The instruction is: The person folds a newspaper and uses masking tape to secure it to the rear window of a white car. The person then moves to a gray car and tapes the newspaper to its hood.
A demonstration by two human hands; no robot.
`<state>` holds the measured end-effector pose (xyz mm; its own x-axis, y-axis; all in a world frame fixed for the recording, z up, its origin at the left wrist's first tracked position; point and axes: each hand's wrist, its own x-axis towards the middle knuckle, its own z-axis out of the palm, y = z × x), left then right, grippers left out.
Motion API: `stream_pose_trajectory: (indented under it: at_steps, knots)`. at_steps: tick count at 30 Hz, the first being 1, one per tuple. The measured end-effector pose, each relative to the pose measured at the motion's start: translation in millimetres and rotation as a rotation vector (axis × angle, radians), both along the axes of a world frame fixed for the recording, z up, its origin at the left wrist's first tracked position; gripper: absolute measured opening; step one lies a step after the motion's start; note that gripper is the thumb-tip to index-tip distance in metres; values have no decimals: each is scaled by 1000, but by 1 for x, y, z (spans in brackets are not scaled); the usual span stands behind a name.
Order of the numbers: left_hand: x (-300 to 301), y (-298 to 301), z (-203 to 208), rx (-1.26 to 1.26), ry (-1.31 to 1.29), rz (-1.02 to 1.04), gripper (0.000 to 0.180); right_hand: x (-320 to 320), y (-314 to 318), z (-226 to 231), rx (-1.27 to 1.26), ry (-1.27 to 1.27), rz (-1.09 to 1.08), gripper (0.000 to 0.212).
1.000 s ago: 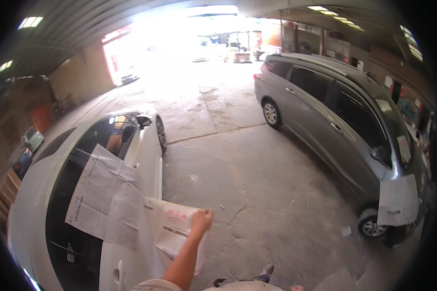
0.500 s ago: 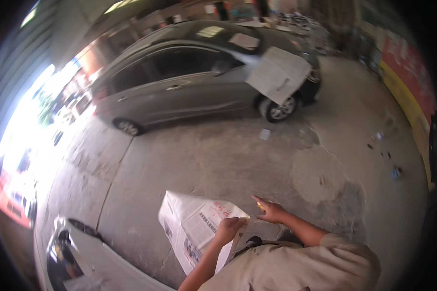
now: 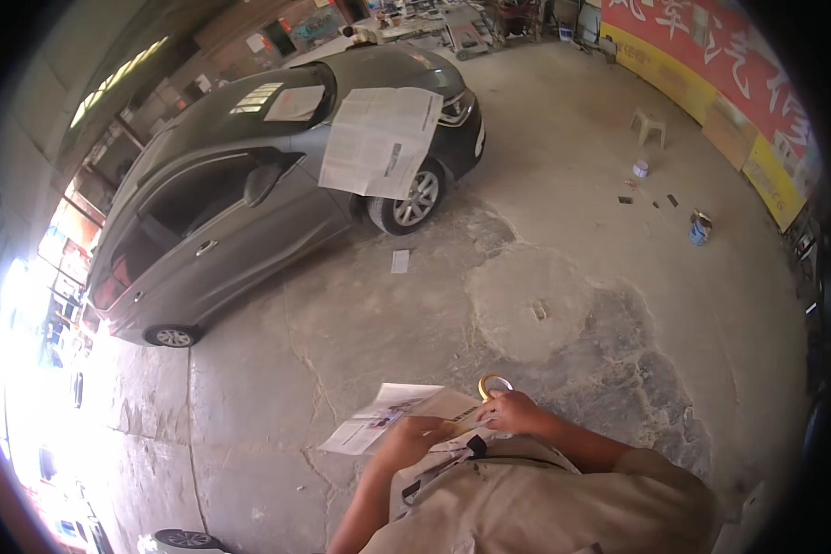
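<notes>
In front of my body a printed newspaper sheet (image 3: 371,425) is spread out to the left, with part of it hanging down against my shirt. My left hand (image 3: 415,440) is closed on the sheet near its right side. A roll of yellow masking tape (image 3: 483,388) stands up from my right hand (image 3: 512,413), whose fingers are wrapped round its lower part. Both hands are near each other at the sheet's right end, and the fingertips of the right hand are partly hidden there.
A dark grey car (image 3: 277,208) stands ahead left, newspaper (image 3: 379,138) over its front fender. Farther right are a stool (image 3: 650,126), a white pot (image 3: 641,168) and a blue can (image 3: 700,228). Paper (image 3: 400,261) lies on the concrete floor. Another car's wheel (image 3: 185,538) shows lower left.
My view has swung to the right. The newspaper is now flatter and closer to my body. My right hand has come nearer the left, and the tape roll now shows plainly.
</notes>
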<state>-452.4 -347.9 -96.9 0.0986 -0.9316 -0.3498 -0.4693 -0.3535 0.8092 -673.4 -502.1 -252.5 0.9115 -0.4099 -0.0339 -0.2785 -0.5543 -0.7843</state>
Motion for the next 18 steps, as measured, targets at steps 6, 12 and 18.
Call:
stream_pose_trajectory:
  at_steps: [6, 12, 18]
  knots:
    - [56, -66, 24, -76, -103, 176, 21, 3, -51, -12, 130, -36, -281, 26]
    - [148, -163, 37, -207, -165, 393, 20, 37, -130, -8, 17, -96, -593, 22]
    - [252, -279, 74, -483, -244, 424, 22, 105, -228, 17, -146, -105, -852, 19]
